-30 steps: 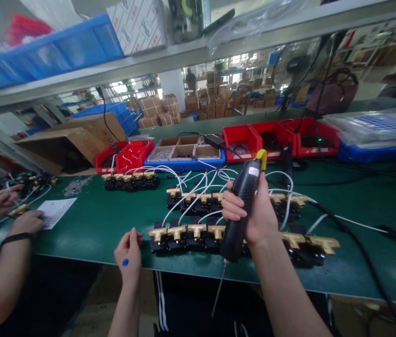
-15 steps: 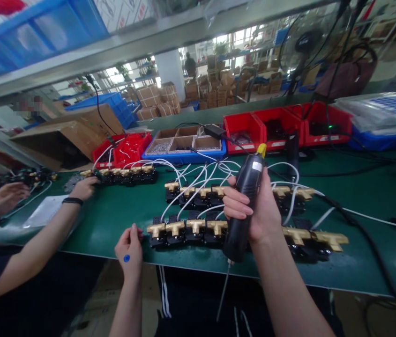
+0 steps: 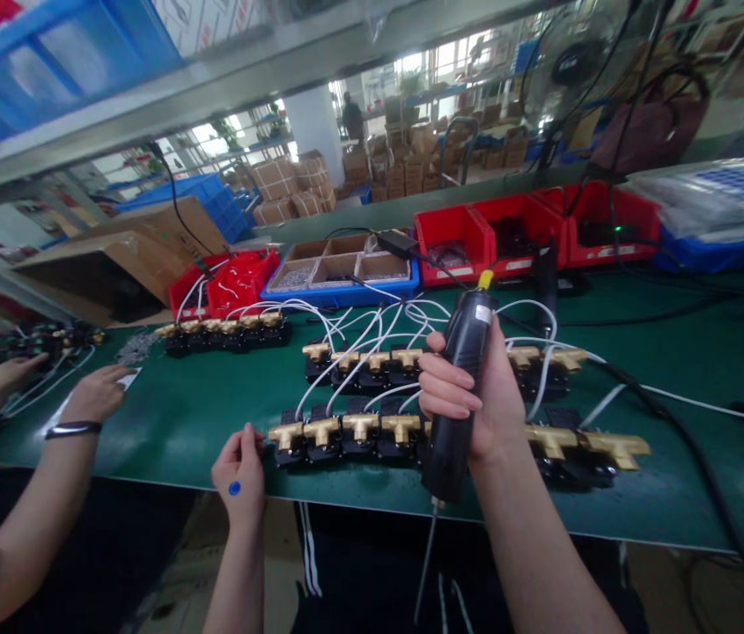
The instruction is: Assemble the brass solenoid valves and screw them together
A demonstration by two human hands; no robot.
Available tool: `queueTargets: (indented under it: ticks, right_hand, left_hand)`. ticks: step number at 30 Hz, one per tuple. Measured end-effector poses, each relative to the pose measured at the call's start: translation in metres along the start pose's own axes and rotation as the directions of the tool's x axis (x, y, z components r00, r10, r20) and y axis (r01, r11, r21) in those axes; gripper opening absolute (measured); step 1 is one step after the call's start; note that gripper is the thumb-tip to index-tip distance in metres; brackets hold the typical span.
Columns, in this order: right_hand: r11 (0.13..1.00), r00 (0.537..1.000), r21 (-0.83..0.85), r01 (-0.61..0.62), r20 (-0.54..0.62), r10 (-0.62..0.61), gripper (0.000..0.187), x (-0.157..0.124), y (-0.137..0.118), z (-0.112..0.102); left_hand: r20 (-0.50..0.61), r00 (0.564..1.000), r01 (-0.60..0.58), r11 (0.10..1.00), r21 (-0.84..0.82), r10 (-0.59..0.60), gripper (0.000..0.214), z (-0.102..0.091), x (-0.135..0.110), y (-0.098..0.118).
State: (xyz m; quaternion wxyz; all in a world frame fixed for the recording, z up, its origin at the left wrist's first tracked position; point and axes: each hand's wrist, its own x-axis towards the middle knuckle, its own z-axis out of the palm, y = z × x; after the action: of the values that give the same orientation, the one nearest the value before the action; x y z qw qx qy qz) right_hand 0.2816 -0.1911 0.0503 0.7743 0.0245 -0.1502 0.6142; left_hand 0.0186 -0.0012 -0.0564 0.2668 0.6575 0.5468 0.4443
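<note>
Right hand (image 3: 481,401) is wrapped tight around the black electric screwdriver (image 3: 468,339), held upright with its yellow cap at 12 o'clock and its bit (image 3: 425,563) hanging at 6 o'clock, past the near edge of the green table (image 3: 200,414) and touching nothing. Over the last second this grip and pose have hardly altered; the driver stays in front of the near row of valves (image 3: 345,436), brass tees on black bodies, hiding its middle. Your left hand (image 3: 239,471), marked with a blue dot, sits at 9 o'clock of the driver, fingers pinched narrow just beside the row's left-end brass tee. It has kept that spot, and whether anything small lies between the fingertips cannot be told. A second row of valves (image 3: 378,365) lies at 12 o'clock of the near one, with white wires (image 3: 358,335) looping over it towards the blue tray (image 3: 345,273). The real change is at 9 o'clock: the co-worker's hand (image 3: 98,396) with the black wristband, which reached the far row of valves (image 3: 226,333) half a second ago, has drawn back and now rests well apart from it, so the near row and your two hands are left undisturbed.
</note>
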Motion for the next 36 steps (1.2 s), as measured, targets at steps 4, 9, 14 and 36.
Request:
queueTargets:
  ticks: [4, 9, 14, 36]
  right_hand:
    - [1.0, 1.0, 0.011, -0.002, 0.026, 0.001, 0.078, -0.002, -0.003, -0.002]
    - [1.0, 0.998, 0.031, -0.005, 0.056, 0.003, 0.072, -0.005, -0.006, -0.002]
    - [0.999, 0.996, 0.05, -0.01, 0.087, 0.006, 0.08, -0.007, -0.007, -0.003]
    - [0.997, 0.968, 0.077, -0.021, 0.25, 0.001, 0.06, -0.014, -0.005, -0.002]
  left_hand:
    - [-0.002, 1.0, 0.004, 1.0, 0.012, -0.004, 0.039, 0.0, -0.001, 0.005]
    - [-0.009, 1.0, 0.011, 0.999, 0.038, -0.011, 0.039, 0.0, -0.002, 0.012]
    - [-0.004, 1.0, 0.004, 0.997, 0.072, -0.003, 0.038, -0.001, -0.004, 0.018]
    - [-0.031, 0.999, -0.025, 0.997, 0.079, 0.028, 0.039, 0.001, -0.002, 0.02]
